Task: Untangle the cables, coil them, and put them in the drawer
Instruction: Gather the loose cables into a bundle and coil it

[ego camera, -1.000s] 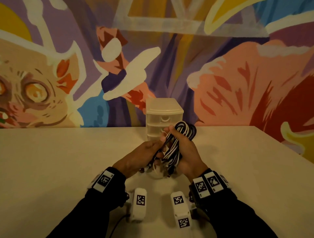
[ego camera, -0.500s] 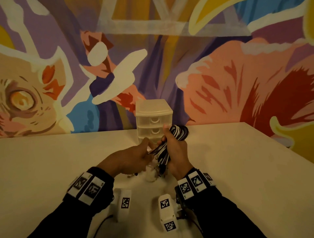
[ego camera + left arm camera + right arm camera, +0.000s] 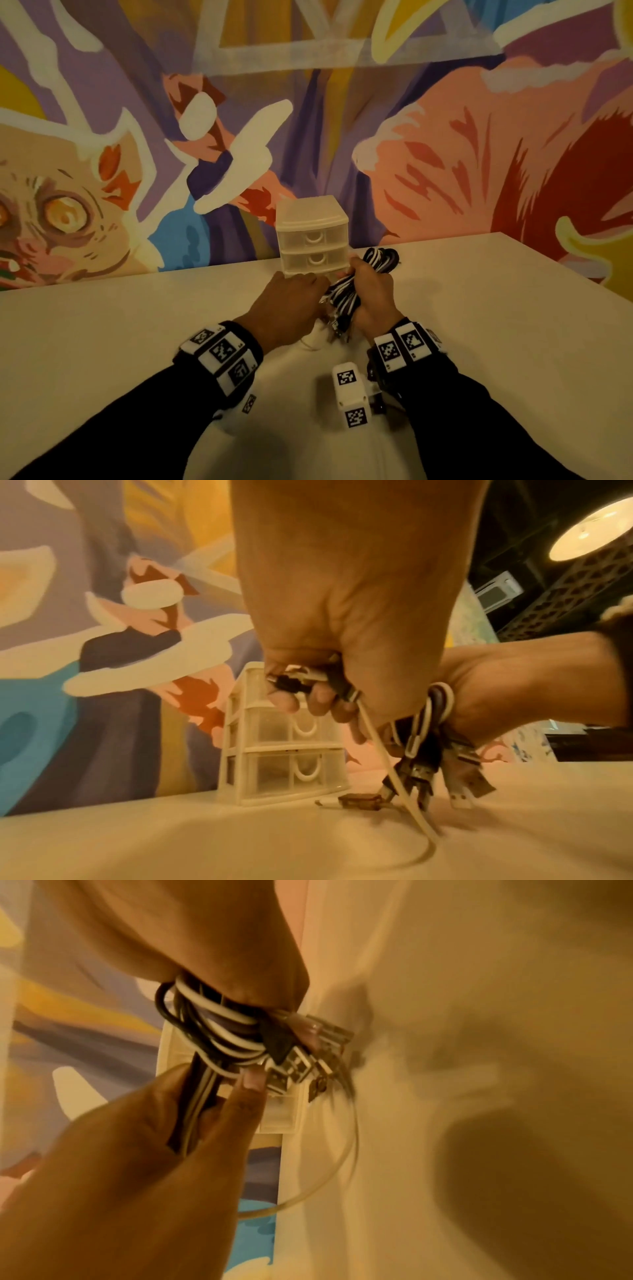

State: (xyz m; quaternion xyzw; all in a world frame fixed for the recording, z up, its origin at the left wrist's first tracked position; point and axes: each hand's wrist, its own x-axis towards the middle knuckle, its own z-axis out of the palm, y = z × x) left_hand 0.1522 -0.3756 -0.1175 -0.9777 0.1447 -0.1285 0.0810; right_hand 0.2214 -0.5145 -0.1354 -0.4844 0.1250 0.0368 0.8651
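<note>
A bundle of black and white cables (image 3: 346, 296) hangs just above the cream table (image 3: 479, 325), in front of a small translucent drawer unit (image 3: 312, 236). My right hand (image 3: 359, 277) grips the coiled bundle (image 3: 219, 1031), and several USB plugs (image 3: 455, 775) stick out below it. My left hand (image 3: 318, 287) is knuckles up beside it, its fingers curled round cable ends (image 3: 298, 679). One white cable (image 3: 394, 775) runs from that hand down to a loose loop on the table. The drawers that show look pushed in.
A painted mural wall (image 3: 445, 154) stands right behind the drawer unit. The table's right edge (image 3: 565, 270) runs diagonally. A ceiling lamp (image 3: 596, 531) shows in the left wrist view.
Both hands have sunk toward the table with the bundle, so more of the drawer unit shows. My left hand has turned knuckles up and closed in on the cable ends.
</note>
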